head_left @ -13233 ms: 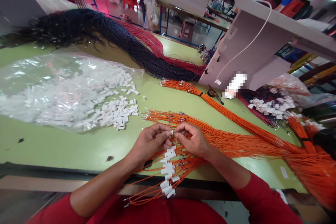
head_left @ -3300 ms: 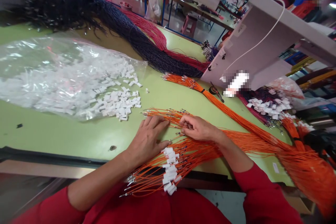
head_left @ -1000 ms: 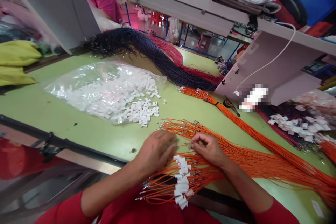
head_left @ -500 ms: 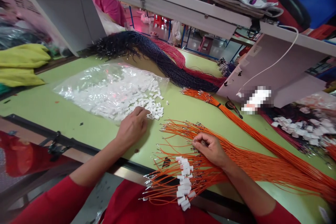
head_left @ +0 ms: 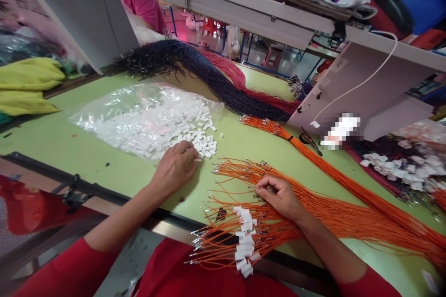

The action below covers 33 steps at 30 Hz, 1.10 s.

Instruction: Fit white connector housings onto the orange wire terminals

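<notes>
My left hand (head_left: 179,164) is at the near edge of a pile of small white plastic connector housings (head_left: 205,144), its fingers closed on one housing that peeks out at the fingertips. The pile spills from a clear plastic bag (head_left: 94,116). Thumb and index finger of my right hand (head_left: 278,197) are pinched on the metal-tipped end of an orange wire. Beneath and around that hand fan many orange wires (head_left: 334,218) with crimped tips. Nearer to me, a row of orange wires carries white housings (head_left: 245,241) partway along them.
A tied orange wire bundle (head_left: 313,158) lies beyond, beside a dark pair of snips (head_left: 309,141). Dark blue wires (head_left: 216,79) and pink wires (head_left: 230,72) cross the back. A shelf (head_left: 289,21) spans overhead on side panels. Yellow cloth (head_left: 28,83) lies at left. Behind sits a person in pink.
My left hand has drawn slightly back toward me, with a white housing now showing at its fingertips. My right hand stays in place.
</notes>
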Tool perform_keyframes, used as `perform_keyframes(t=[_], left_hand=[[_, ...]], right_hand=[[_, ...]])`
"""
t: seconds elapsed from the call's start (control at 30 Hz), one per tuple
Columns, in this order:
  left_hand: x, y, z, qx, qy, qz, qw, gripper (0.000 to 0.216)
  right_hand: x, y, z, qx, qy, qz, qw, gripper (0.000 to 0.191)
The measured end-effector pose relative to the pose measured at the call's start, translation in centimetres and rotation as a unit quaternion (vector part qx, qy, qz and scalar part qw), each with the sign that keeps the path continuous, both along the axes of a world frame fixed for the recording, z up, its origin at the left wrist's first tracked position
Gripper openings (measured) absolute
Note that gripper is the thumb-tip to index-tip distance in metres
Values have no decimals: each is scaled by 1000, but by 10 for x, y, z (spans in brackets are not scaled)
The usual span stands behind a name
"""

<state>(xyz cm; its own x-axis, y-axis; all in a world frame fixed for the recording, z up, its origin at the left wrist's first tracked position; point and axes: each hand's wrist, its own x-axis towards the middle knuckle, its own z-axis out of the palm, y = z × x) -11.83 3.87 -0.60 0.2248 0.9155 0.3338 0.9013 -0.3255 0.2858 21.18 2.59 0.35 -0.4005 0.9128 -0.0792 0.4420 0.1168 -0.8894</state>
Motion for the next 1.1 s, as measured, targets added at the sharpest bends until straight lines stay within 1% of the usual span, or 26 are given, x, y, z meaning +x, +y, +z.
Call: perform_keyframes(t=[0.1,0.17,0.23,0.3,0.33,0.37,0.4,0.47,0.5,0.53,0.57,0.63,0.7,0.77,0.87,0.97,1.1], left_hand=[[3,-4,2,-36,8,-22,999,14],[6,-8,6,-51,-11,-23,998,18],[11,-13,10,-67,-80,-31,994,27],[20,-17,16,-101,-204,-43,973,31],[25,-19,19,-130,-277,-44,951,30],[32,-21,20,-172,-353,-40,919,27],[41,-23,21,-221,-427,-30,876,25],[59,-26,21,-322,-549,-7,771,22],[68,-28,19,-364,-591,3,720,22],[76,-29,18,-394,-623,10,675,23],[84,-30,16,-415,-646,15,641,24],[97,-31,13,-440,-674,22,594,26],[105,-30,12,-460,-686,30,562,28],[110,-29,11,-475,-692,39,542,27],[116,-29,9,-477,-700,50,529,22],[120,-30,6,-477,-701,41,528,25],[125,-32,5,-480,-695,29,534,30]], right_hand=[[0,0,0,1,-2,2,1000,24],[0,0,1,-4,-3,-4,1000,25],[0,-1,1,-15,1,-15,1000,27],[-1,-1,1,-24,11,-23,999,28],[-2,-2,1,-24,18,-25,999,29],[-2,-2,1,-22,26,-27,999,29],[-2,-2,1,-16,32,-28,999,30],[-2,-2,0,-3,41,-26,999,28],[-2,-2,0,4,45,-28,999,27],[-2,-2,0,9,48,-29,998,25],[-2,-2,0,14,52,-32,998,24],[-3,-3,-1,21,58,-36,997,21],[-3,-3,-2,27,67,-37,997,18],[-3,-4,-3,33,77,-43,996,16],[-3,-5,-4,37,92,-49,994,14],[-3,-5,-3,32,101,-45,993,14],[-2,-5,-2,19,97,-46,994,16]])
